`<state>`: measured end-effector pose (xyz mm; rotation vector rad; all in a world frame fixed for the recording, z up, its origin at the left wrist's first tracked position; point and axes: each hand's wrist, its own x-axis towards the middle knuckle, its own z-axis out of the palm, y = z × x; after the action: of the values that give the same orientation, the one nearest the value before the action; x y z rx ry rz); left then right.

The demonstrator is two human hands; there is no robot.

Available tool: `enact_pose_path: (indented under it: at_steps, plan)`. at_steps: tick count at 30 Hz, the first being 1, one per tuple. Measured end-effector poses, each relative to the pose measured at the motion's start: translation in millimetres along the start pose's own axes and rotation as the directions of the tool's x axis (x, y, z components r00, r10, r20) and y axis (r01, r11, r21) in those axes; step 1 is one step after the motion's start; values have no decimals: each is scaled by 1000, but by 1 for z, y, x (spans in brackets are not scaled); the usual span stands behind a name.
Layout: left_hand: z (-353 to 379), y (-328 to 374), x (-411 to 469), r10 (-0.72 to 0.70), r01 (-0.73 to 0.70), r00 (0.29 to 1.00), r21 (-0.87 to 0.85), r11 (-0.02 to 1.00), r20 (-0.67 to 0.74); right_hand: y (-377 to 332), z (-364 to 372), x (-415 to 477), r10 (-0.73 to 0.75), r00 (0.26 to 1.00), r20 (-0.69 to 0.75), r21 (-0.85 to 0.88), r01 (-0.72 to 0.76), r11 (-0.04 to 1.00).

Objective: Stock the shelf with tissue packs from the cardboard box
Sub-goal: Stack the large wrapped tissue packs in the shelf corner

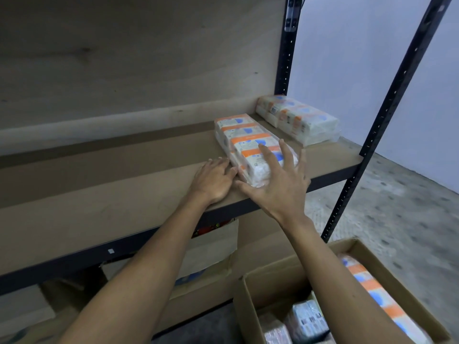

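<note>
Head view: orange-and-white wrapped tissue pack (250,147) lies on shelf (124,189).

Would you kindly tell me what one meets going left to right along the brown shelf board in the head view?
Left hand → long orange-and-white plastic-wrapped tissue pack → second similar tissue pack near the back corner → black perforated metal upright post.

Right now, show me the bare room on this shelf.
Bare: the shelf board left of the left hand, front edge to back. Crowded: the right end, with the near tissue pack under the right hand and the far pack beside it.
</note>
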<state>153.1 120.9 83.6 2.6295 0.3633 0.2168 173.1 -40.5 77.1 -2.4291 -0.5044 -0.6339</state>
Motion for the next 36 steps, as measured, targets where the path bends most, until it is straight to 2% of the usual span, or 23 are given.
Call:
enact_pose_path:
  at_steps: [8, 19, 27, 36]
  plan:
    - [-1, 1, -1, 12, -18, 999, 124, 992, 46, 14, 12, 19, -70, 991, -110, 119, 83, 989]
    - [-3, 7, 0, 44, -49, 998, 131, 990, 34, 28, 2, 27, -91, 942, -323, 304, 195, 932]
    - [5, 20, 22, 59, -66, 996, 120, 991, 63, 38, -21, 57, -101, 888, -448, 261, 238, 935]
    - [18, 32, 63, 81, -87, 995, 126, 988, 52, 85, -40, 112, -70, 898, -435, 218, 180, 959]
